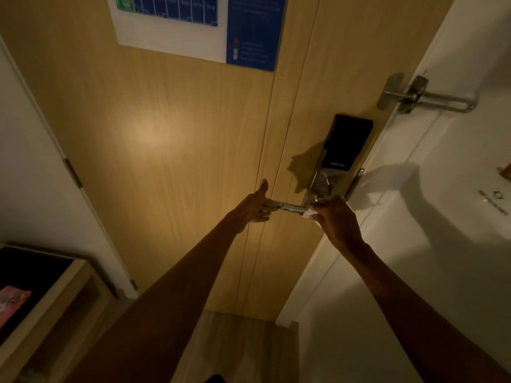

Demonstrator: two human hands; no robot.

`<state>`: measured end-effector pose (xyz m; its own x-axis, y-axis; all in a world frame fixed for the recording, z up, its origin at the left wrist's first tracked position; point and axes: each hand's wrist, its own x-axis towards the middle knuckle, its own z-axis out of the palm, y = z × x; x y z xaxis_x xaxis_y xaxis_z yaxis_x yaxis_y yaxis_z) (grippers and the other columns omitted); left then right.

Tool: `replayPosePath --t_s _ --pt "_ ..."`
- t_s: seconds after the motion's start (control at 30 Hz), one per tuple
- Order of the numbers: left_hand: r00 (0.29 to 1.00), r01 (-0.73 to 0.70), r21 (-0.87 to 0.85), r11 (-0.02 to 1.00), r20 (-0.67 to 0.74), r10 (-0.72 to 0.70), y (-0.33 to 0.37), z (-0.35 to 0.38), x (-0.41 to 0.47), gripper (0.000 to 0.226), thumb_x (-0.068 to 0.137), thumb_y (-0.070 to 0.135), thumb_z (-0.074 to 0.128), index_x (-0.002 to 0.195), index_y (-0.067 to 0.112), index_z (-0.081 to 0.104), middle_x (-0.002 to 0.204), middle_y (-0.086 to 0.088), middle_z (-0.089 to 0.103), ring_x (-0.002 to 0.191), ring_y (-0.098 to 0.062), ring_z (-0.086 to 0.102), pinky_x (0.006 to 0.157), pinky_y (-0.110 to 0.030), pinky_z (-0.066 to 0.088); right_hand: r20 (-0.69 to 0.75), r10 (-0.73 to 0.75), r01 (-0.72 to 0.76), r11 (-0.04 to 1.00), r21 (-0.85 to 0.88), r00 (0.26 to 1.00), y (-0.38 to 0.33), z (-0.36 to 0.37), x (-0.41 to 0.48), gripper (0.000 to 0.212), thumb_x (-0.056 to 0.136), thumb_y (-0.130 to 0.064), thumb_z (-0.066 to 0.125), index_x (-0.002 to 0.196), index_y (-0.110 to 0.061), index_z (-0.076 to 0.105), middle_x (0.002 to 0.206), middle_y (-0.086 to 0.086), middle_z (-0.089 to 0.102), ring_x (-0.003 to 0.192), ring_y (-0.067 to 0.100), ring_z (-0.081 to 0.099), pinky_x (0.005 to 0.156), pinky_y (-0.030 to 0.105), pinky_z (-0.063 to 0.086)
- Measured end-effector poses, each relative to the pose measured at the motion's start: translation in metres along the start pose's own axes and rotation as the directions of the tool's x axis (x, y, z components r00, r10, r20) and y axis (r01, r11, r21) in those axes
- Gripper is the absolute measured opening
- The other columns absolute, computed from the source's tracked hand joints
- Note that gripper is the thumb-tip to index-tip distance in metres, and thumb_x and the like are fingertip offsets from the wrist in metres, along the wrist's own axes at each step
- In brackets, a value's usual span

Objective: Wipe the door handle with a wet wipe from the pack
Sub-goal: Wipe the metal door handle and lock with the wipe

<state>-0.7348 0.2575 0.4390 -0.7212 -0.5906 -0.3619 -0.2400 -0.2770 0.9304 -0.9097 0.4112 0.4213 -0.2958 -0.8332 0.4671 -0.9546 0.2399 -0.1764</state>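
the slim, silver metal lever door handle [289,208] juts out level from a long metal lock plate [320,183] near the right edge of a pale, wood-grain door [166,139]. the right hand [336,221] is curled around the handle's inner end by the plate, with a crumpled white wet wipe [309,214] pressed under its fingers; only small folds of the wipe show. the left hand [254,207] grips the handle's free tip with its fingers, thumb raised. the two hands are apart, one at each end of the one lever, both bare forearms reaching up from below.

above the plate sits a black, glossy rectangular lock box [345,142]. higher on the right, a brushed steel swing-bar door guard [425,96] bridges the door and the white frame [414,167]. two printed sheets hang at the top of the door: a white chart with blue columns [168,20] and a blue notice [253,31]. two small metal hinges [72,172] show on the left jamb. at lower left is a light wooden shelf unit [52,297] with a dark top holding a pink packet [12,302], blurred.
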Motion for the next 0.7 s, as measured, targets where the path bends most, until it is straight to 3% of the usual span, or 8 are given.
replayPosePath --t_s 0.07,0.17,0.23,0.3,0.47,0.53,0.6,0.7 --pt "1.0 -0.004 -0.012 1.0 -0.005 0.004 -0.004 0.0 0.002 0.078 0.094 0.065 0.027 0.116 0.002 0.068 0.1 -0.011 0.068 0.101 -0.022 0.061 0.09 -0.03 0.052 0.013 -0.018 0.018 1.0 -0.001 1.0 -0.001 0.01 -0.001 0.03 0.075 -0.012 0.08 0.103 -0.009 0.07 0.109 0.019 0.064 0.103 0.031 0.064 0.08 0.031 0.054" --pt "1.0 -0.005 -0.021 1.0 -0.011 0.004 -0.003 -0.001 0.006 0.077 0.094 0.065 0.025 0.108 0.005 0.071 0.094 -0.011 0.066 0.1 -0.022 0.061 0.101 -0.035 0.047 0.003 0.015 -0.015 0.999 0.049 1.0 -0.002 0.017 0.005 0.029 0.084 -0.015 0.072 0.111 -0.006 0.067 0.121 0.018 0.06 0.11 0.022 0.058 0.088 0.018 0.049" --pt "1.0 0.0 -0.017 1.0 -0.01 0.0 -0.002 0.0 0.005 0.076 0.094 0.065 0.024 0.104 0.006 0.072 0.083 -0.008 0.065 0.097 -0.021 0.062 0.102 -0.036 0.046 0.034 -0.016 0.015 0.999 0.029 0.999 -0.004 0.011 0.004 0.027 0.081 -0.016 0.076 0.106 -0.008 0.07 0.117 0.018 0.062 0.111 0.027 0.058 0.088 0.029 0.053" --pt "1.0 -0.001 -0.01 1.0 -0.02 0.001 -0.001 0.002 0.004 0.078 0.095 0.064 0.022 0.11 0.004 0.07 0.081 -0.006 0.066 0.096 -0.02 0.063 0.1 -0.034 0.047 0.026 -0.037 0.037 0.999 0.021 0.999 -0.002 0.002 0.002 0.029 0.077 -0.014 0.079 0.104 -0.01 0.071 0.113 0.018 0.064 0.11 0.032 0.059 0.084 0.036 0.054" --pt "0.999 -0.03 -0.025 0.999 -0.036 0.029 -0.007 0.001 0.007 0.077 0.097 0.06 0.02 0.114 0.003 0.068 0.095 -0.011 0.068 0.091 -0.016 0.064 0.087 -0.026 0.048 0.028 -0.025 0.026 1.0 -0.018 0.999 0.003 0.002 0.002 0.03 0.08 -0.014 0.076 0.109 -0.011 0.07 0.112 0.014 0.067 0.109 0.026 0.061 0.085 0.025 0.048" --pt "0.998 -0.037 -0.03 0.999 -0.045 0.035 -0.007 0.002 0.008 0.075 0.097 0.06 0.02 0.108 0.004 0.07 0.096 -0.013 0.066 0.089 -0.016 0.064 0.085 -0.024 0.049 0.047 -0.029 0.03 0.999 -0.02 0.998 0.0 0.006 0.005 0.025 0.079 -0.015 0.077 0.103 -0.012 0.072 0.109 0.013 0.067 0.107 0.026 0.062 0.086 0.028 0.052" --pt "0.998 -0.04 -0.027 0.999 -0.046 0.038 -0.006 0.002 0.007 0.073 0.098 0.059 0.021 0.097 0.008 0.073 0.09 -0.013 0.065 0.09 -0.019 0.063 0.083 -0.025 0.049 0.04 -0.035 0.036 0.999 -0.039 0.999 -0.005 0.01 0.007 0.024 0.078 -0.014 0.078 0.101 -0.011 0.072 0.106 0.014 0.067 0.105 0.026 0.063 0.084 0.032 0.054" --pt "0.998 -0.04 -0.011 0.999 -0.053 0.039 -0.003 0.002 0.007 0.074 0.097 0.06 0.021 0.093 0.009 0.074 0.076 -0.007 0.066 0.087 -0.021 0.059 0.076 -0.023 0.047 0.023 -0.015 0.016 1.0 -0.006 1.0 -0.012 0.018 0.006 0.025 0.082 -0.017 0.074 0.106 -0.012 0.069 0.11 0.009 0.065 0.105 0.024 0.063 0.086 0.028 0.052"
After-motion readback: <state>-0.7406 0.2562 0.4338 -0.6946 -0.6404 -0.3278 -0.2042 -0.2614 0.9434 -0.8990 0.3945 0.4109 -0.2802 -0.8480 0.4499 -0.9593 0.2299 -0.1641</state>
